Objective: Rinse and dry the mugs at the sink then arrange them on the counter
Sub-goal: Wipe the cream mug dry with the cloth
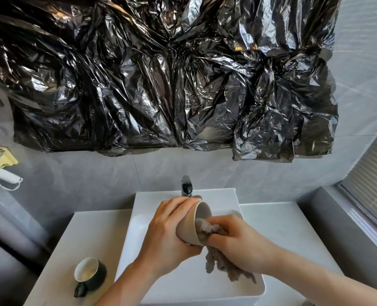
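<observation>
Head view: left hand grips beige mug; right hand clasps cloth inside; twisting the cloth should dry it evenly.

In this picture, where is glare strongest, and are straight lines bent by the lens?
Head view: glare is strongest on the crinkled black plastic sheet, in bright white streaks; the lens bends the window blinds and the counter edges toward the corners; the beige mug and both hands are sharp, lit softly without hard shadows.
</observation>
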The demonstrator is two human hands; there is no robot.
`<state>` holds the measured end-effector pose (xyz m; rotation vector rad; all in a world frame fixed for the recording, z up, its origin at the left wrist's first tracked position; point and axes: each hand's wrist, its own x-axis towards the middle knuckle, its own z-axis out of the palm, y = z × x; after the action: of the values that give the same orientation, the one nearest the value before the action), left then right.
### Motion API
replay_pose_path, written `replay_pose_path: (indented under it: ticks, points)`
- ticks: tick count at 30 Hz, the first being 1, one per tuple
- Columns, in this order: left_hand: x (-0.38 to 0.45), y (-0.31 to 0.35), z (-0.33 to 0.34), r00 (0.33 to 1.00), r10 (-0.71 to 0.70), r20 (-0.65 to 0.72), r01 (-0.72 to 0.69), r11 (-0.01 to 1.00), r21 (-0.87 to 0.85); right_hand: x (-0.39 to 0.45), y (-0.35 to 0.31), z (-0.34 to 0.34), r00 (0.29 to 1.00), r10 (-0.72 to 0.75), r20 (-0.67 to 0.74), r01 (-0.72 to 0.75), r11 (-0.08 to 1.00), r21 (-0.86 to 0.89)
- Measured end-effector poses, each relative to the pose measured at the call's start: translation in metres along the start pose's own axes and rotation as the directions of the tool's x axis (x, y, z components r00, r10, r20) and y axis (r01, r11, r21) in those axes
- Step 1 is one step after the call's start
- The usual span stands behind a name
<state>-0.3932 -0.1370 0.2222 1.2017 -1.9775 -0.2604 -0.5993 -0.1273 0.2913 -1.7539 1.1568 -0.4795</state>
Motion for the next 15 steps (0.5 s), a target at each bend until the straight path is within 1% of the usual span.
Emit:
replay_pose_path:
  ticks: [1, 3, 5, 8, 11, 13, 15]
  points:
    - [-0.001, 0.0, 0.001, 1.0, 0.002, 0.001, -0.002, 1.0, 0.001, -0.001, 0.003, 0.0, 0.999, -0.042, 0.0, 0.042, 0.986, -0.159]
    - [-0.002, 0.0, 0.003, 1.0, 0.003, 0.002, -0.003, 1.0, -0.002, -0.002, 0.01, 0.001, 0.995, -0.104, -0.005, 0.092, 0.899, -0.429]
    - [-0.003, 0.0, 0.005, 1.0, 0.006, -0.006, -0.006, 1.0, 0.002, 0.0, 0.016, 0.002, 0.99, -0.142, 0.005, 0.119, 0.814, -0.568]
    - [-0.007, 0.002, 0.009, 1.0, 0.003, -0.022, -0.003, 1.0, -0.012, 0.011, 0.021, 0.0, 0.988, -0.15, 0.021, 0.128, 0.754, -0.644]
    - [-0.009, 0.004, 0.013, 1.0, 0.019, -0.019, -0.02, 0.999, -0.04, 0.022, 0.016, 0.007, 0.989, -0.143, 0.024, 0.121, 0.728, -0.675]
    - [-0.011, 0.003, 0.015, 0.999, 0.044, 0.001, -0.044, 0.998, -0.037, 0.027, 0.01, 0.015, 0.996, -0.08, 0.03, 0.08, 0.738, -0.67]
    - [-0.014, -0.001, 0.015, 0.998, 0.061, 0.025, -0.06, 0.998, -0.029, 0.03, 0.007, 0.017, 0.998, -0.004, 0.069, 0.046, 0.785, -0.618]
